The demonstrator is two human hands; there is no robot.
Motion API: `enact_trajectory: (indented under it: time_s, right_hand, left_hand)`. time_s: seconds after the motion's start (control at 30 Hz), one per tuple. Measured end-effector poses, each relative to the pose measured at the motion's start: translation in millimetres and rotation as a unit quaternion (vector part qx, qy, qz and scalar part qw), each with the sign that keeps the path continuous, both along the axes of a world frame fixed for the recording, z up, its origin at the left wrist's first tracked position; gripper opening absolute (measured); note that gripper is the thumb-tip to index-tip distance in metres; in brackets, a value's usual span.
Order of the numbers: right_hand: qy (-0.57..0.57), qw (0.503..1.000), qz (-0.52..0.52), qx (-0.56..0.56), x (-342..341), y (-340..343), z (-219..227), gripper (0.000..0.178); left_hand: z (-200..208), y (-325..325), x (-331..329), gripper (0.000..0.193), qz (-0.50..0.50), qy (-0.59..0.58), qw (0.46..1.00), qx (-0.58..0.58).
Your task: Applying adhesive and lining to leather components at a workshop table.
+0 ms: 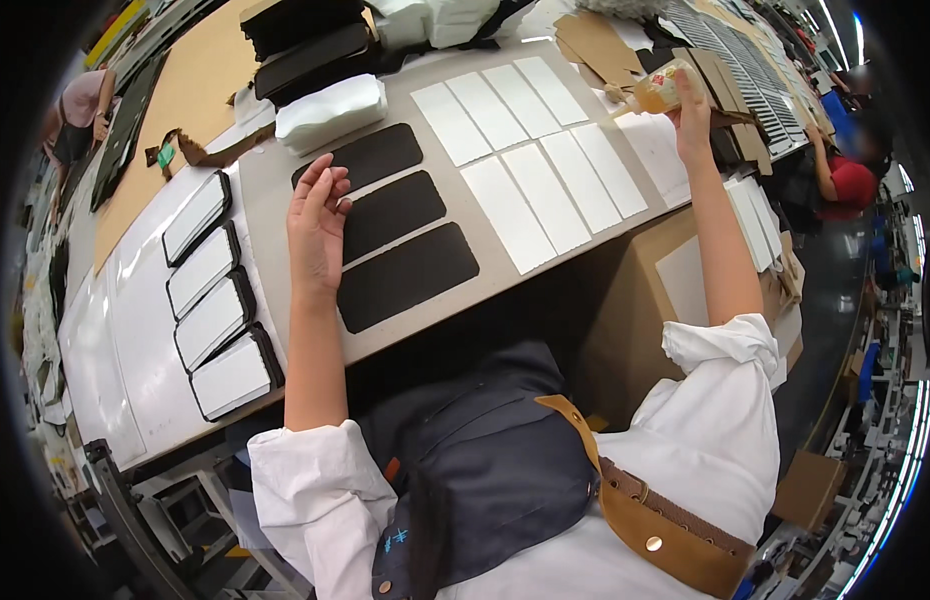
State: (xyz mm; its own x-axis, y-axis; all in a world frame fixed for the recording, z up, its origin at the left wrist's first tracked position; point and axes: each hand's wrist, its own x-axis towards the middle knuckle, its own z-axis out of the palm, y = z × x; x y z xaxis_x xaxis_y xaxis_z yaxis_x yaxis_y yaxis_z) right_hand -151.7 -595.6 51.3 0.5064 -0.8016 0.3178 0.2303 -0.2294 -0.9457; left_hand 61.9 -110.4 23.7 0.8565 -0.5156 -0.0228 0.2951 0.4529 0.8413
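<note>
My right hand (694,118) is wrapped round a clear bottle (657,90) with amber contents, tilted on its side at the far right of the table. A white sheet (653,150) lies just below it. My left hand (319,215) hovers by the left ends of three black rounded panels (409,277), its fingers loosely curled, apart and holding nothing. Between the hands, several white strips (530,200) lie side by side in two rows. To the left of my left hand stand several small piles of white strips on black pieces (213,320).
Stacked black pieces (315,62) and a white folded bundle (331,112) stand at the back. Cardboard scraps (597,45) lie at the back right. A cardboard box (635,290) stands below the table's front edge. Other people work at the far left and a person in red (853,185) at right.
</note>
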Motion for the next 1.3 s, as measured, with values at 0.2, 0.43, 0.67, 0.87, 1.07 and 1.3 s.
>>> enact_trajectory:
  time_s: [0.2, 0.43, 0.67, 0.87, 1.07, 1.3]
  right_hand:
    - [0.009, 1.000, 0.014, -0.007, 6, 1, -2, 0.049]
    - [0.032, 0.999, -0.003, -0.012, 5, 1, 1, 0.055]
    - [0.069, 0.997, 0.021, -0.016, -11, 9, 9, 0.055]
    - [0.082, 0.996, 0.037, -0.004, -32, 6, 8, 0.055]
    - [0.088, 0.996, 0.029, 0.017, -53, 14, 8, 0.056]
    - [0.120, 0.992, 0.008, 0.030, -85, 28, 7, 0.054]
  left_hand:
    - [-1, 0, -1, 0.029, -0.003, -0.001, 1.000, -0.002]
    - [-1, -1, 0, 0.029, -0.009, -0.007, 1.000, -0.007]
    - [-3, 1, 0, 0.029, -0.005, -0.005, 1.000, -0.005]
    - [0, 0, -1, 0.029, -0.002, -0.005, 1.000, -0.004]
    - [-2, 1, 1, 0.030, -0.004, -0.008, 1.000, -0.005]
    - [-5, 3, 3, 0.033, -0.017, -0.013, 1.000, -0.011]
